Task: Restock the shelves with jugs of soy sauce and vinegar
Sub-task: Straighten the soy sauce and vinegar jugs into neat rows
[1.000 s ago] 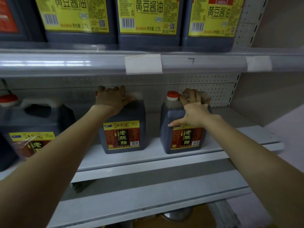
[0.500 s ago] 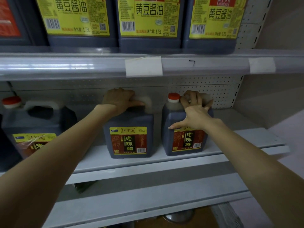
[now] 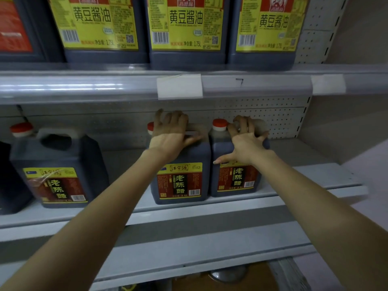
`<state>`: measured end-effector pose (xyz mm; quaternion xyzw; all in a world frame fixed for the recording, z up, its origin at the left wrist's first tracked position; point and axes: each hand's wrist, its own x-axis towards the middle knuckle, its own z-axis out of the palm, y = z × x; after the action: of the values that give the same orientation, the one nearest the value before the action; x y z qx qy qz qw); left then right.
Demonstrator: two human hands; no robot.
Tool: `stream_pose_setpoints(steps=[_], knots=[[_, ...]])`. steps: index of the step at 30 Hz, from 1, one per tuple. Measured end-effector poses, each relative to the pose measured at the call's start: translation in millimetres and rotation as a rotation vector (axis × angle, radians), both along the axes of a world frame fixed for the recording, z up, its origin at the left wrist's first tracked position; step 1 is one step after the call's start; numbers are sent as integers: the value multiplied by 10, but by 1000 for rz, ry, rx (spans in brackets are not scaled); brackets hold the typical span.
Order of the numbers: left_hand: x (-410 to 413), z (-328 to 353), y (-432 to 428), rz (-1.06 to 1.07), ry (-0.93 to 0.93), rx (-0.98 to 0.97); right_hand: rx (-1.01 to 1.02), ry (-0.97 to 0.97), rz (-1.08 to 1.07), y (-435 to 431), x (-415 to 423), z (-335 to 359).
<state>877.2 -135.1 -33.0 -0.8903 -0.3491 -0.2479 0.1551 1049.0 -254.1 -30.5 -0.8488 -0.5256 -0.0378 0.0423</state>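
Note:
Two dark vinegar jugs with red caps and red-and-yellow labels stand side by side on the middle shelf (image 3: pixel 315 177). My left hand (image 3: pixel 172 133) lies over the handle of the middle vinegar jug (image 3: pixel 179 179), fingers reaching over its far side and thumb along the near side. My right hand (image 3: pixel 247 139) holds the handle of the right vinegar jug (image 3: pixel 237 177) with curled fingers, its thumb splayed on the jug's front. The two jugs touch.
A third vinegar jug (image 3: pixel 54 183) stands further left, with a gap between it and the pair. Soy sauce jugs (image 3: pixel 184 28) with yellow labels fill the upper shelf. A lower shelf edge (image 3: pixel 189 259) juts out below. A wall (image 3: pixel 357 122) closes the right side.
My left hand has slid the middle jug to the right until it meets the right jug. My right hand has stayed on the right jug's handle.

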Motion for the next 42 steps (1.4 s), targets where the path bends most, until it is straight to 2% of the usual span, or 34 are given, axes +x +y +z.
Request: stream_pose_setpoints(steps=[2, 5, 7, 9, 23, 31, 35, 37, 40, 42], knots=[[-143, -203, -172, 12, -258, -119, 10, 44, -21, 2, -36, -6], [-386, -624, -406, 28, -752, -504, -2, 74, -21, -2, -56, -13], [-479, -860, -392, -33, -849, -807, -23, 73, -19, -13, -66, -14], [-506, -946, -361, -58, -859, -954, -38, 55, -11, -19, -81, -29], [-383, -1098, -351, -95, -999, -792, 20, 18, -26, 10, -163, -142], [-392, -1110, -247, -119, -944, -821, 2, 5, -49, 40, -184, -135], [-476, -1077, -257, -128, -868, -895, -19, 9, -39, 25, -189, -112], [-560, -1085, -240, -98, -704, -855, -30, -14, -37, 5, -177, -120], [-788, -1068, -284, 101, -262, -630, -23, -39, -25, -74, -189, -102], [-961, -1014, -310, 136, -122, -462, -18, -44, -6, -141, -185, -77]])
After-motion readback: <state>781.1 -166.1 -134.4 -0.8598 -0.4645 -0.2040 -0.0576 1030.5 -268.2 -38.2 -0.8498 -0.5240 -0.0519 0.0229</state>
